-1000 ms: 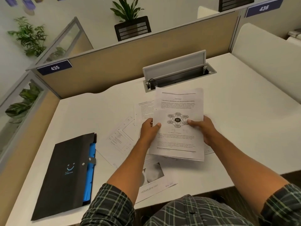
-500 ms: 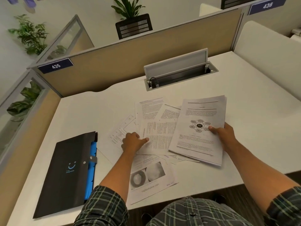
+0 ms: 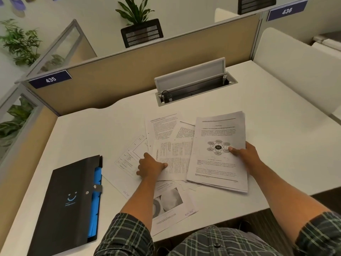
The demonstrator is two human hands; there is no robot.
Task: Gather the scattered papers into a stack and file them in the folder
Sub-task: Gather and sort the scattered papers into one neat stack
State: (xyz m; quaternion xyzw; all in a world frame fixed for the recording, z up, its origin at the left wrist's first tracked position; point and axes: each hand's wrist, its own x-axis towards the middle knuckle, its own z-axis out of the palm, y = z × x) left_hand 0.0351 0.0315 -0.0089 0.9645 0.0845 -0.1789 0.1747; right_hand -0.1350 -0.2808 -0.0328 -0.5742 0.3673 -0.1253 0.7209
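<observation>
My right hand grips a stack of printed papers by its right edge, thumb on the top sheet with the round diagram. The stack rests low over the white desk, right of centre. My left hand pinches the lower left edge of a text sheet that lies among several loose papers spread across the desk middle. Another sheet with a photo lies at the near edge, partly under my left forearm. A black folder with blue inner pockets lies closed at the left.
An open cable tray with a raised grey lid sits at the back of the desk. Beige partition panels wall the back and left. A white divider stands at the right. The desk's near edge runs just before my lap.
My right hand carried the stack to the right and lowered it. My left hand let go of the stack, dropped to the loose papers and now pinches a text sheet.
</observation>
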